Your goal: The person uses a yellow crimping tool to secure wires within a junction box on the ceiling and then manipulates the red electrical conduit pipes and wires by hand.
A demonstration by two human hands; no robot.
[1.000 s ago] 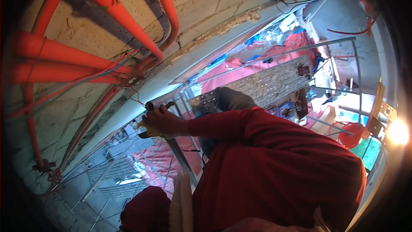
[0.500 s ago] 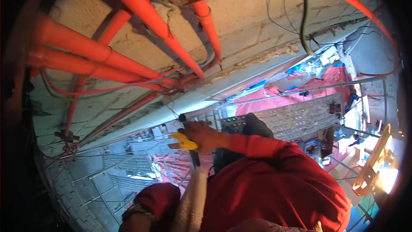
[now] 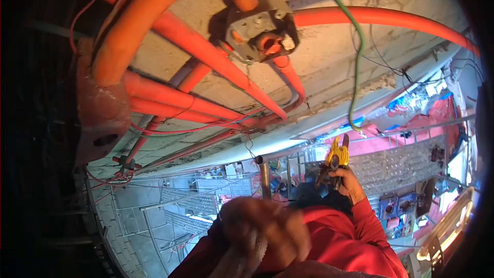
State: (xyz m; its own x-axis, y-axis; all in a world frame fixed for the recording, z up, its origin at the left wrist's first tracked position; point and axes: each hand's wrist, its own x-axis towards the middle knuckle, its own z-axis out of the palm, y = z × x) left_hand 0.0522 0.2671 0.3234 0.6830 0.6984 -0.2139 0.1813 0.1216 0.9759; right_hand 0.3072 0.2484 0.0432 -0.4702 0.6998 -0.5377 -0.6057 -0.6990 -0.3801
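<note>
My right hand (image 3: 352, 186), at the end of a red sleeve, is wrapped round a yellow-and-black hand tool (image 3: 336, 155). The tool points upward, its dark tip standing above the yellow part. What exact kind of tool it is does not show. Low in the middle, close to my chest, is my left hand (image 3: 265, 229). Motion smears its fingers, and whether they hold anything is unclear. Just below it hangs a whitish, cloth-like strip (image 3: 242, 260); whether the hand touches it I cannot make out.
Orange conduits (image 3: 216, 54) run along the concrete ceiling to a grey junction box (image 3: 265, 23). A green cable (image 3: 358, 56) dangles above the tool. Scaffold pipes and a perforated metal platform (image 3: 396, 164) lie below. A metal post (image 3: 265, 177) stands ahead of my hands.
My right hand has moved right with the yellow tool, which now points up. My left hand has risen from the lower left to the middle. The view has shifted, bringing the junction box in.
</note>
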